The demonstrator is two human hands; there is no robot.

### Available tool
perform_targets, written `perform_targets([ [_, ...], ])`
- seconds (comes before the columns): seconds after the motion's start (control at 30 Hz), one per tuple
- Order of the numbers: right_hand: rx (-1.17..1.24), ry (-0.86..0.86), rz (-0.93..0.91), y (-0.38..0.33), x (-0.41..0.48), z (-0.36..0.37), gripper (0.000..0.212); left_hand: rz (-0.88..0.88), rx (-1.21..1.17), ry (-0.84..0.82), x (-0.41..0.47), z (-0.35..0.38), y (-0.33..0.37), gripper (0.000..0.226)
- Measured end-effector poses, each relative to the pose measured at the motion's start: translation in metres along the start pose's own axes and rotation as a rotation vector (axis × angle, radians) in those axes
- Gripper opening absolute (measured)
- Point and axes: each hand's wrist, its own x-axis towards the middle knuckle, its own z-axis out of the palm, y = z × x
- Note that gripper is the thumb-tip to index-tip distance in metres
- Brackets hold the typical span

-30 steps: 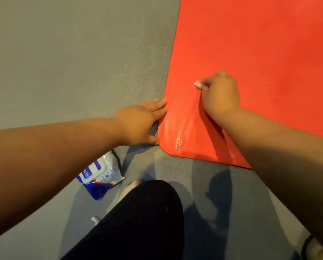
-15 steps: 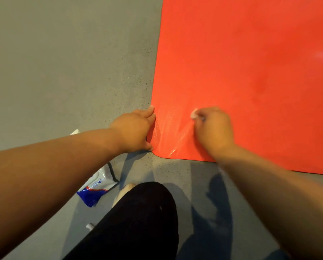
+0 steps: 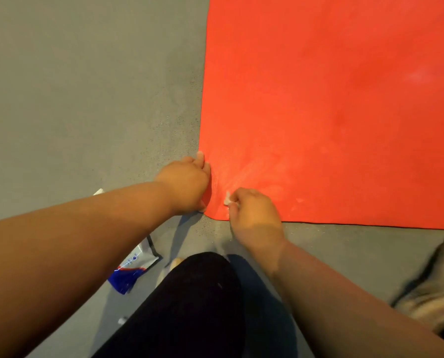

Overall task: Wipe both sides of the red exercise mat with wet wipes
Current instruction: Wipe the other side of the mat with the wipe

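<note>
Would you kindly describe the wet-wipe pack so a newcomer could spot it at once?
Find the red mat on the grey floor, then its near-left corner, where the left hand rests. Beneath that forearm lies the wipe pack: the only white pouch with a blue end.

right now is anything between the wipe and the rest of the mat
Nothing visible. The right hand pinches the wet wipe on the near left corner of the red mat; the surface beyond lies bare. The left hand rests at the mat's left edge; the wipes pack lies off it, on the floor.
</note>
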Motion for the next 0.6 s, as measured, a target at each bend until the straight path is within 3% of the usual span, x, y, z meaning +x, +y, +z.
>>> perform_targets([
  [0.07, -0.051, -0.006, -0.020, 0.001, -0.003, 0.000, 0.020, -0.012, 0.002, -0.014, 0.000, -0.002, 0.003, 0.090],
  [0.27, -0.045, 0.232, 0.297, 0.071, -0.026, -0.059, 0.014, -0.016, 0.109, 0.035, 0.009, -0.011, 0.012, 0.060],
  [0.33, -0.018, 0.222, 0.266, 0.057, -0.023, -0.048, 0.014, -0.002, 0.096, 0.056, 0.008, -0.010, 0.011, 0.062],
  [0.5, -0.010, -0.015, -0.045, -0.006, -0.006, 0.007, 0.021, 0.052, -0.010, 0.047, 0.008, 0.000, 0.005, 0.081],
  [0.6, -0.041, 0.034, 0.042, 0.023, -0.014, -0.015, 0.018, 0.053, -0.011, 0.050, 0.008, -0.004, 0.011, 0.064],
])
